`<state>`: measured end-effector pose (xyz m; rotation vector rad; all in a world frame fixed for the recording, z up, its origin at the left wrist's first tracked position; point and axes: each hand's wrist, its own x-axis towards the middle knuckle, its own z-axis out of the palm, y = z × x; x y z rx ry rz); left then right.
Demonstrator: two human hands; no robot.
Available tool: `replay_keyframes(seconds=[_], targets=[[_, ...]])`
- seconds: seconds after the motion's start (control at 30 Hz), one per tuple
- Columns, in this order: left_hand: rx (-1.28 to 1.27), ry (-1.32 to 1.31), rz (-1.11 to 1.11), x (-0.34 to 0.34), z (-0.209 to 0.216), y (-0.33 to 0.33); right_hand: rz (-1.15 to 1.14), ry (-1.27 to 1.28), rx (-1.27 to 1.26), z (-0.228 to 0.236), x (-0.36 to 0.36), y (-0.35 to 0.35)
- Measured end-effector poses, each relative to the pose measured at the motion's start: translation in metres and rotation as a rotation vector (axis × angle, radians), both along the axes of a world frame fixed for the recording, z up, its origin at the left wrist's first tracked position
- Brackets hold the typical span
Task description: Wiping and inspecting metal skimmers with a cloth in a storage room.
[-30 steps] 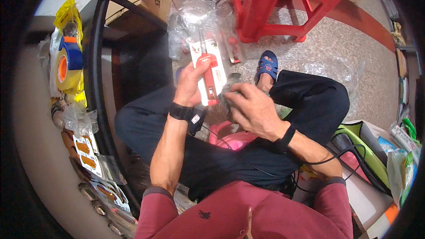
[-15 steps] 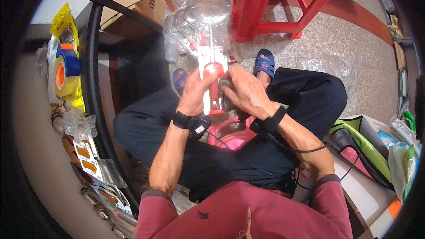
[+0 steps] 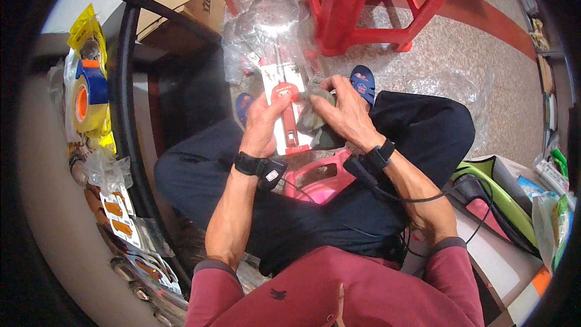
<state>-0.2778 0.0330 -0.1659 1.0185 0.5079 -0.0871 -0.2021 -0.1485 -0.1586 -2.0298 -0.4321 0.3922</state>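
Observation:
My left hand (image 3: 261, 122) grips a long skimmer (image 3: 288, 109) with a red handle, mounted on a white card. Its thumb lies over the handle. The skimmer's round metal head points away from me, and clear plastic wrap (image 3: 242, 30) lies around and beneath it. In my right hand (image 3: 348, 112) is a crumpled grey-green cloth (image 3: 311, 120), bunched close to the card's right edge. The fingers partly cover the cloth, so whether it touches the card is hard to make out. Both wrists wear black bands.
A red plastic stool (image 3: 387, 15) stands beyond my hands, with a pink stool (image 3: 327, 188) between my legs. At left, a shelf holds a tape dispenser (image 3: 91, 100) and carded goods (image 3: 121, 218) behind a black frame; a cardboard box (image 3: 181, 0) sits farther back. A green-edged case (image 3: 505, 206) lies right.
The skimmer and card have tilted, their far end swinging left. My right hand has shifted a little right and turned, and more of the cloth shows.

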Motion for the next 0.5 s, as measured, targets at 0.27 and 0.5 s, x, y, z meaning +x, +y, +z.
replay_keyframes(seconds=[0.27, 0.5], targets=[[0.077, -0.030, -0.020, -0.001, 0.000, -0.003, 0.378, -0.180, 0.013, -0.001, -0.016, -0.008], [0.065, -0.031, -0.074, -0.001, 0.003, -0.009, 0.245, -0.175, -0.093, -0.010, -0.018, 0.001]])
